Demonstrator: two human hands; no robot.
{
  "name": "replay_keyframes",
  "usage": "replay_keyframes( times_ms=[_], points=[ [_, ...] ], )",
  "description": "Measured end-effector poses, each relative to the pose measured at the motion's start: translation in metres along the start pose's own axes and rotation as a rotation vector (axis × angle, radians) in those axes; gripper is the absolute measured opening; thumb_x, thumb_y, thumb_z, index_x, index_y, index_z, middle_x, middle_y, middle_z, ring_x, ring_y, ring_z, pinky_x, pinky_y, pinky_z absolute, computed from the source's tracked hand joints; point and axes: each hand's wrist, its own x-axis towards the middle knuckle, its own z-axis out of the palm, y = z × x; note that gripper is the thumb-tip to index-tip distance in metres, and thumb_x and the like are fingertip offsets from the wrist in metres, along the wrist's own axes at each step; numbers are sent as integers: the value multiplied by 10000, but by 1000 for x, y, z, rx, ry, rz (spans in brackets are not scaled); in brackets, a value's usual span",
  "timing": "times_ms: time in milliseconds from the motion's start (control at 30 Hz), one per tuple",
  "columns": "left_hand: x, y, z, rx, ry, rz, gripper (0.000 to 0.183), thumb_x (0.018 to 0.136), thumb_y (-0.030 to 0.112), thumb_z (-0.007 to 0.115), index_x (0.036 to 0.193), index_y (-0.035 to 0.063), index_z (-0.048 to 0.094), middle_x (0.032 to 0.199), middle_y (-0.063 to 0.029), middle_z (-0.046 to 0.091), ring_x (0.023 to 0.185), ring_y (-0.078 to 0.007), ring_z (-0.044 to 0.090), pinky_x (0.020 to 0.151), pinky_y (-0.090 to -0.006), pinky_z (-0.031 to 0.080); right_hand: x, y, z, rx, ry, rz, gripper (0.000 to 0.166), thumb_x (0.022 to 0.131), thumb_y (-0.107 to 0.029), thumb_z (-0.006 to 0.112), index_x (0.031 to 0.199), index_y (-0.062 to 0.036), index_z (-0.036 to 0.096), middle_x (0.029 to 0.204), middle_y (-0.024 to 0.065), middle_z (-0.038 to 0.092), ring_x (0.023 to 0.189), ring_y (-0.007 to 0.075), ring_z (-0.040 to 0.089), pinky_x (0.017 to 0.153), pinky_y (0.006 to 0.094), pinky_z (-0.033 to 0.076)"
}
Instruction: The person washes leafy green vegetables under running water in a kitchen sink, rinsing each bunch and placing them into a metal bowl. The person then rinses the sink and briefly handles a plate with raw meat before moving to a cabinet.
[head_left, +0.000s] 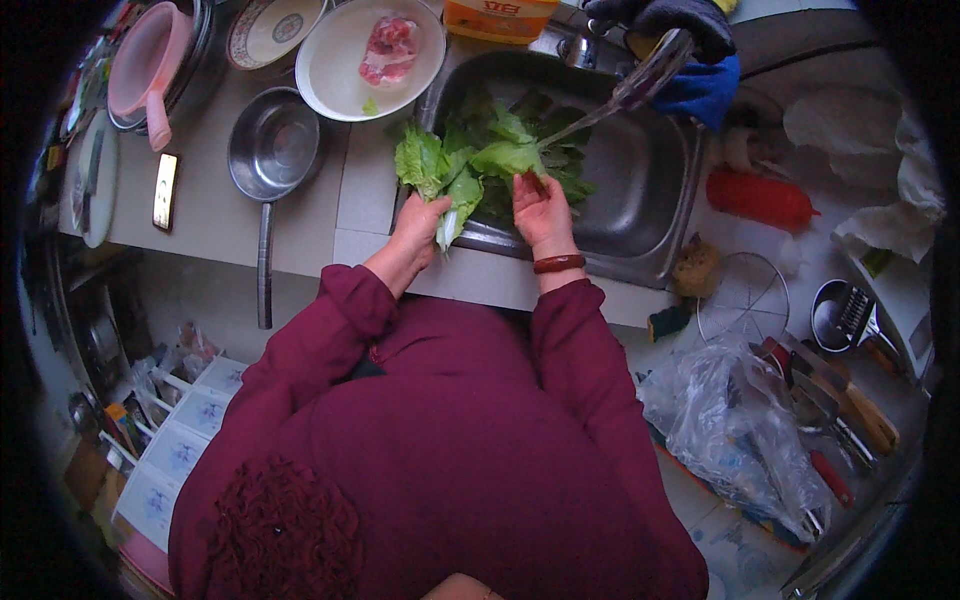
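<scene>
Over the left front edge of a stainless steel sink (679, 225), my left hand (418, 229) grips a bunch of green leafy vegetable (421, 161), stems toward me. My right hand (543, 214), palm up, holds a single leaf (510, 157) by its lower end. Running water (574, 129) falls from the upper right beside that leaf. More dark green leaves (574, 187) lie in the sink beneath both hands. A brown bracelet is on my right wrist.
Left of the sink are a white bowl (330, 75) with raw meat (390, 51), a steel saucepan (276, 142), a phone (165, 191) and a pink strainer (146, 64). To the right lie a red squeeze bottle (757, 201), a wire skimmer (742, 300), knives (825, 382) and a plastic bag (735, 420).
</scene>
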Motion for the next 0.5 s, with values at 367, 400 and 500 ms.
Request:
replay_keyframes(
  times_ms=[367, 400, 500],
  points=[
    [5, -4, -2, 60, 32, -17, 375, 864, 58, 531, 1227, 28, 444, 1067, -90, 581, 900, -196, 593, 760, -333, 498, -24, 29, -5, 71, 27, 212, 192, 894, -111, 477, 942, 28, 600, 915, 122, 648, 845, 232, 626, 666, 281, 542],
    [4, -4, -2, 38, 21, -7, 370, 873, 86, 538, 1227, 33, 446, 1066, -87, 581, 892, -192, 592, 757, -333, 498, -26, 35, 2, -86, 98, 121, 206, 913, -136, 465, 945, 18, 599, 916, 106, 644, 841, 216, 619, 635, 254, 516],
    [0, -3, 3, -48, -12, 8, 367, 893, 176, 562, 1220, 48, 457, 1059, -73, 582, 870, -181, 590, 749, -332, 498, -41, 48, 17, -490, 12, -167, 201, 919, -156, 480, 942, 5, 599, 924, 95, 642, 838, 213, 619, 651, 256, 512]
  ],
)
